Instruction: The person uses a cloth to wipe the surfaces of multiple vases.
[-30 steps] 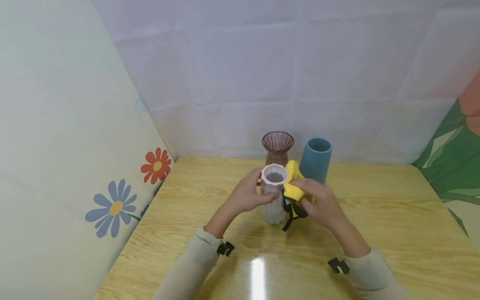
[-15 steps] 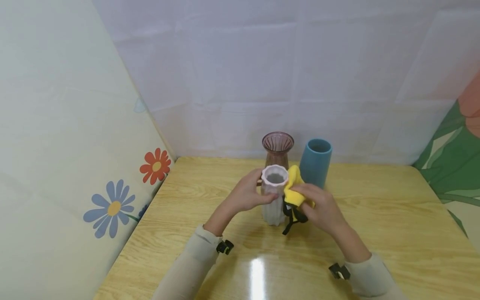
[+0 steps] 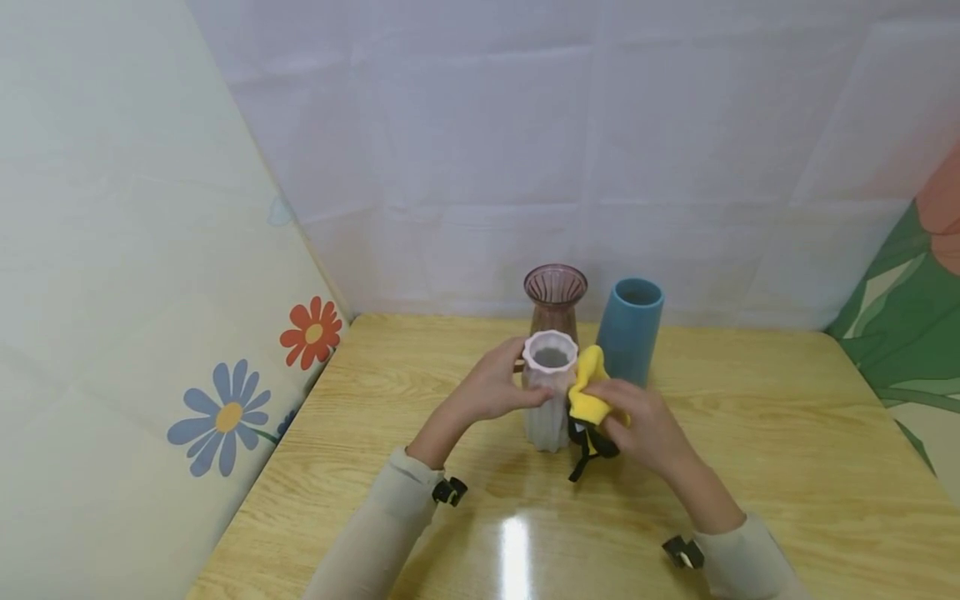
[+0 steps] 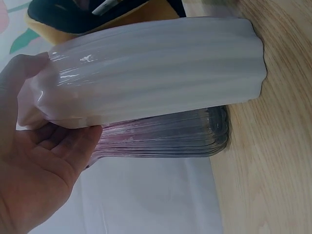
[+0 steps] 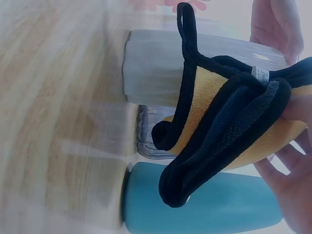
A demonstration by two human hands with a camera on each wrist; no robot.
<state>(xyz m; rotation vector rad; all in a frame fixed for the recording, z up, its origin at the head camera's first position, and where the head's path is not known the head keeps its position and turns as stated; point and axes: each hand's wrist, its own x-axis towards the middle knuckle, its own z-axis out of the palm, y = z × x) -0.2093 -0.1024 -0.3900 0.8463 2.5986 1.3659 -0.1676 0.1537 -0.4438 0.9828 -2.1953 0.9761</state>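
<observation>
A ribbed white vase (image 3: pixel 548 398) with a pink rim stands upright on the wooden table (image 3: pixel 787 450). My left hand (image 3: pixel 491 387) grips its neck from the left; the left wrist view shows the fingers curled round the vase (image 4: pixel 156 68). My right hand (image 3: pixel 637 417) holds a bunched yellow cloth (image 3: pixel 587 392) with black edging against the right side of the vase. In the right wrist view the cloth (image 5: pixel 229 131) is folded in my fingers and lies against the white vase (image 5: pixel 156 68).
Behind the white vase stand a pink glass vase (image 3: pixel 555 298) and a blue cylindrical vase (image 3: pixel 632 327), close together. A flower-patterned panel (image 3: pixel 232 412) walls the left side, and a white sheet hangs behind. Bare table lies in front and to the right.
My right hand has slid the yellow cloth down the right side of the white vase, from the rim toward the body. The left hand and the vase stay put.
</observation>
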